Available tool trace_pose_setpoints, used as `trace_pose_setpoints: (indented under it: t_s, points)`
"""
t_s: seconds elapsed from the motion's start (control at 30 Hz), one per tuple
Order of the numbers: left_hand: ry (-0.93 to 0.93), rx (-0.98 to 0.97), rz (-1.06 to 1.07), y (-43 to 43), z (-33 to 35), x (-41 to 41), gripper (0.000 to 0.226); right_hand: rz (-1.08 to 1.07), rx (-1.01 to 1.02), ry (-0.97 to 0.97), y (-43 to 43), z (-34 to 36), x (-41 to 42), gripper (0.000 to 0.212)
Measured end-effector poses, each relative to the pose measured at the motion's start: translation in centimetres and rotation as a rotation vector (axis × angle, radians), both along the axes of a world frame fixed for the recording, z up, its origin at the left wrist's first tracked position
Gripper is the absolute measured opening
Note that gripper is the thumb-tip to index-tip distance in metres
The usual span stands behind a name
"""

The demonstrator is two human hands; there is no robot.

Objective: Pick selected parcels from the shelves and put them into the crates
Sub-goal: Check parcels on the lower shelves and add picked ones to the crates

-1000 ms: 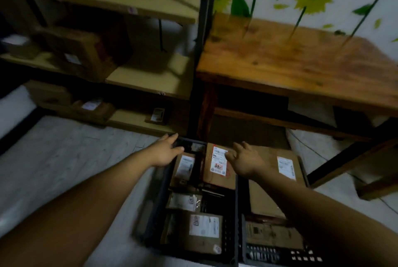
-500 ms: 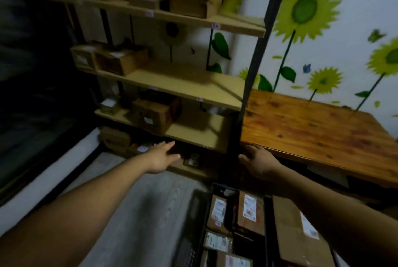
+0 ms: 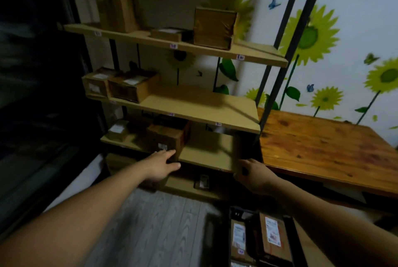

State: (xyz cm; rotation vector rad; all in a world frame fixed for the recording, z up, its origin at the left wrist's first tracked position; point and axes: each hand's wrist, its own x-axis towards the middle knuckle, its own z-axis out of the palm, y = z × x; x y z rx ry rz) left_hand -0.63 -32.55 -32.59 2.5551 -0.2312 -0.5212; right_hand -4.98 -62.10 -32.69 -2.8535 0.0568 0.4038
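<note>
Target, by my read: brown box (image 3: 165,139) on the second-lowest shelf (image 3: 206,154), left of middle, its near corner at the board's front edge, small label (image 3: 162,146) on the near face. Left hand (image 3: 161,166) is stretched out just in front of it, fingers straight, holding nothing. The fingertips sit at the box's lower near corner; contact is unclear in the blur. Right hand (image 3: 254,177) is lower right, at the shelf's near right corner, fingers curled away from camera. Can't tell if it grips the board or nothing. No parcel in it.

Handling guess: stiff corrugated card, bulky, probably light to moderate, faces dry and not slick. It looks too wide for a one-hand pinch, so put palms on opposite side faces, or a hand under the near bottom edge once it's slid forward. The board above sits close, so slide it out before lifting.

Crate (image 3: 237,213) is on the floor near right, already holding labelled parcels (image 3: 272,234). Table (image 3: 323,148) stands right, beside the shelf.
</note>
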Motion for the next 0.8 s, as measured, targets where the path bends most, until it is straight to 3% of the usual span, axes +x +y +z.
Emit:
trace_pose_setpoints:
  t_s: [0.4, 0.8]
  points:
    - [0.113, -0.014, -0.035, -0.4, -4.8, 14.1, 0.067, -0.088, 0.039, 0.103, 0.9, -4.5, 12.4, 0.066]
    - [0.278, 0.069, -0.368, -1.2, -13.3, 27.9, 0.067, -0.294, 0.035, 0.194, 2.0, -11.7, 20.0, 0.054]
